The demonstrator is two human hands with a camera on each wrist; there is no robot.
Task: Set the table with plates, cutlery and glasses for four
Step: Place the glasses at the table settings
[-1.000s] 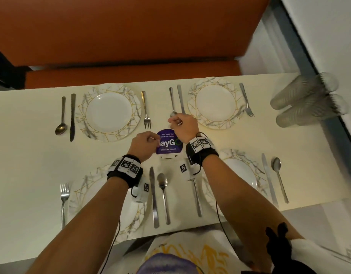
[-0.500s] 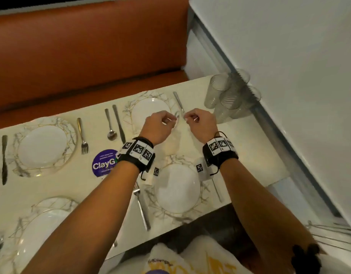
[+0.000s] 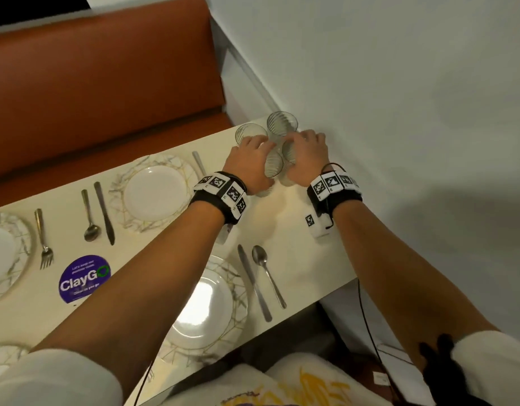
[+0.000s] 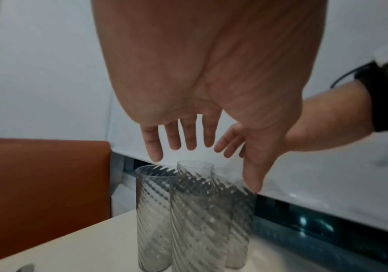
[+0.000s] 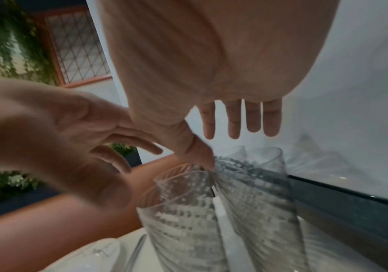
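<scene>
Both hands reach over a tight cluster of ribbed clear glasses (image 3: 277, 148) at the far right corner of the tabletop (image 3: 296, 244), next to the white wall (image 3: 399, 98). The left hand (image 3: 248, 159) hangs above the near-left glasses with its fingers (image 4: 188, 136) straight and spread, gripping nothing; the wrist view shows the fingertips just clear of the rims. The right hand (image 3: 307, 155) is likewise spread above the right side of the cluster, fingers (image 5: 253, 117) extended, thumb tip at or just above a rim; actual contact cannot be told. The two hands sit close beside each other, not touching.

The glasses stand upright and pressed together, four by the head view.

Nearer on the tabletop lies a marbled gold-veined plate (image 3: 200, 309) with a table knife (image 3: 254, 284) and a spoon (image 3: 267, 273) just to its right. Across from it sits a second plate (image 3: 153, 191), a spoon (image 3: 90, 218) and knife (image 3: 104, 213) on its left and a piece of cutlery partly hidden on its right. Further left are a fork (image 3: 43, 240), the edge of a third plate (image 3: 7, 253), and a round purple ClayGo sticker (image 3: 84, 278). An orange bench seat (image 3: 106, 83) runs behind the tabletop.
</scene>
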